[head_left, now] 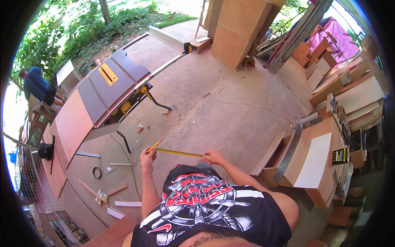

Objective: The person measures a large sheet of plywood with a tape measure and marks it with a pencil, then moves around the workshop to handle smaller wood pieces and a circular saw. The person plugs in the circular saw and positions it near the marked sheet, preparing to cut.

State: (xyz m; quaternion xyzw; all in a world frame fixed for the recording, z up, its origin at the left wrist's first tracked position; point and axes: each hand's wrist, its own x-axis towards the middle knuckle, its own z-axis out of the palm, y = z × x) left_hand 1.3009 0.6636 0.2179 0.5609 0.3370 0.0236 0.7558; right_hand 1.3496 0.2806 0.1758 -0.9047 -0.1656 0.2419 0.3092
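Note:
A yellow tape measure (180,153) stretches level in front of my body, above the concrete floor. My left hand (148,155) is closed around one end of it and also grips a yellow pencil (154,145), which points up and to the right. The other end is in my closed right hand (212,156); whether that end is the case is too small to tell. My dark sleeveless shirt (205,206) fills the lower middle of the view.
A table saw (123,70) with a wooden side board (72,119) stands left. Another person (37,84) bends at far left. A tall wooden cabinet (232,37) stands ahead. Stacked panels and cabinets (312,156) line the right. A cord (247,103), offcuts (119,189) and debris lie on the floor.

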